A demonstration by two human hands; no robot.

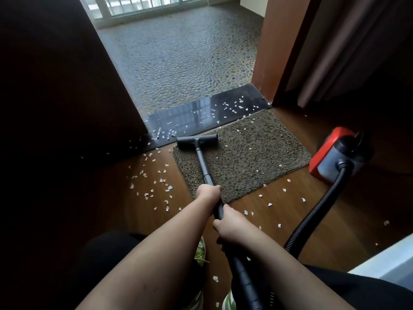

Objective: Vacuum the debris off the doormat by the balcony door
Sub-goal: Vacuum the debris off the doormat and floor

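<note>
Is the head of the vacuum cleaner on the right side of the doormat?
No, the vacuum head rests at the far left corner of the doormat.

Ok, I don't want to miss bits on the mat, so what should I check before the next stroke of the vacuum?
1. Left hand grips the wand: ok.
2. Right hand grips the wand lower down: ok.
3. Nozzle head sits on the doormat, at its far left corner: ok.
4. Mat free of debris: not ok, pale flakes remain across the middle and right.
5. Hose runs free to the red vacuum body without kinks: ok.
6. Vacuum switched on: cannot tell.
</note>
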